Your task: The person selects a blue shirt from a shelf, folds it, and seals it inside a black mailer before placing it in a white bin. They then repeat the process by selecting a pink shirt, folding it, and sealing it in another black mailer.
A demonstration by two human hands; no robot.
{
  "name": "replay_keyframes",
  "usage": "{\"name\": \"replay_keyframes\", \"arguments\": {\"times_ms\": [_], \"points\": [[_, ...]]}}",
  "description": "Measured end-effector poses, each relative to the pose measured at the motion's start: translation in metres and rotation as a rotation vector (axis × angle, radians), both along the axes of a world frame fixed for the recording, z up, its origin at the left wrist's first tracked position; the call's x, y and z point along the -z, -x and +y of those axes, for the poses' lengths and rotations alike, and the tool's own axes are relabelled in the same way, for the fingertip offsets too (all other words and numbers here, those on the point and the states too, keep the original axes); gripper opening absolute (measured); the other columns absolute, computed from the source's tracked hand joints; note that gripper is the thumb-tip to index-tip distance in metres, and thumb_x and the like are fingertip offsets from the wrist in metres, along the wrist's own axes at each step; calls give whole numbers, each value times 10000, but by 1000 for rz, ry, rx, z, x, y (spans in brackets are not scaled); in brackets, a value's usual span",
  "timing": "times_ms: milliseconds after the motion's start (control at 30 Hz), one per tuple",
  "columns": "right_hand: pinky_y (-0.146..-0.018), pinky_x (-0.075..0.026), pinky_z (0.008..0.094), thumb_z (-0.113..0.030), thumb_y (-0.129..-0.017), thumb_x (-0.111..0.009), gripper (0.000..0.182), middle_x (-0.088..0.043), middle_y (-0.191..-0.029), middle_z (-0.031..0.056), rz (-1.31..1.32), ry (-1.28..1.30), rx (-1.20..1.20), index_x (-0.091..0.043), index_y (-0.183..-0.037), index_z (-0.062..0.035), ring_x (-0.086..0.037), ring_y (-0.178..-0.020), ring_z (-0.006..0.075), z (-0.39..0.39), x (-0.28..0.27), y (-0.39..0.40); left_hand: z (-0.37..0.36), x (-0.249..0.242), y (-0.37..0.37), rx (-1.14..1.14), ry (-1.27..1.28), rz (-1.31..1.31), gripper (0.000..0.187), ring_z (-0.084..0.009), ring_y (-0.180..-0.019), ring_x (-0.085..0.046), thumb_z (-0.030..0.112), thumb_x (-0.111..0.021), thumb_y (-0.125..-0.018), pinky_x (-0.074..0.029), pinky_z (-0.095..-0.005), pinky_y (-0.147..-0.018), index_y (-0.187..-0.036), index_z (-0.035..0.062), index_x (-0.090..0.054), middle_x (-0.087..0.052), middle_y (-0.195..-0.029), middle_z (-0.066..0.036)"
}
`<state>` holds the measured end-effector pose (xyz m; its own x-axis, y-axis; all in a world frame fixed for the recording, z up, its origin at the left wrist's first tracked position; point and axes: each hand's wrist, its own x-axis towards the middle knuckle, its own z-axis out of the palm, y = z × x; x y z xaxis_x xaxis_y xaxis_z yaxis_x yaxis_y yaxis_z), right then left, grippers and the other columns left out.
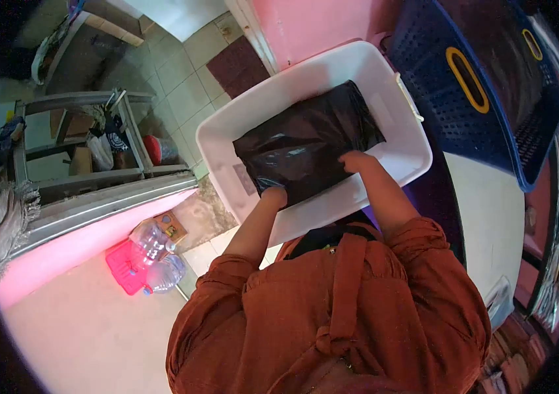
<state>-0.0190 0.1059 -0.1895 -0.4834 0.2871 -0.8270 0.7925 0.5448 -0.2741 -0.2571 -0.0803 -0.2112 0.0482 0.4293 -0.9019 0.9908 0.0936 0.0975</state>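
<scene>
A black plastic bag (312, 134), wide and flattish with creases, lies inside a white plastic tub (223, 174). My left hand (274, 196) is at the bag's near left corner, closed on the plastic, with its fingertips hidden by the bag. Farther right, my right hand (356, 161) grips the near edge of the same bag with curled fingers. What the bag contains, if anything, cannot be seen.
A blue perforated basket (424, 72) with yellow handles stands right of the tub. Clear plastic bottles (155, 253) and a pink crate (125, 266) lie at the lower left. A grey frame shelf (82, 174) holds assorted items. A dark red mat (239, 67) lies on the tiles.
</scene>
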Motion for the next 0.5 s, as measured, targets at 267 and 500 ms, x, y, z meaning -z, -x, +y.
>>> {"name": "replay_keyframes", "arguments": {"times_ms": [267,500], "points": [[-870,-473,379,-101,-845,-570,325,-616,-1127,158,913,-432,636,-591,-1167,-69,-598,-1000,319,-11,-142,-64,38,-73,18,-348,-804,288,560,-370,-1085,-562,109,-523,-820,-515,-448,-818,-1357,77,-367,-266,-1439,-225],[-780,-497,290,28,-841,-534,260,-670,-961,108,951,-647,1177,-638,-1074,-23,-631,-833,155,-103,-179,-189,62,40,96,-445,-451,59,989,-470,-1354,-170,322,-670,-750,-252,-470,-1099,-1464,73,-32,26,-1474,-329]]}}
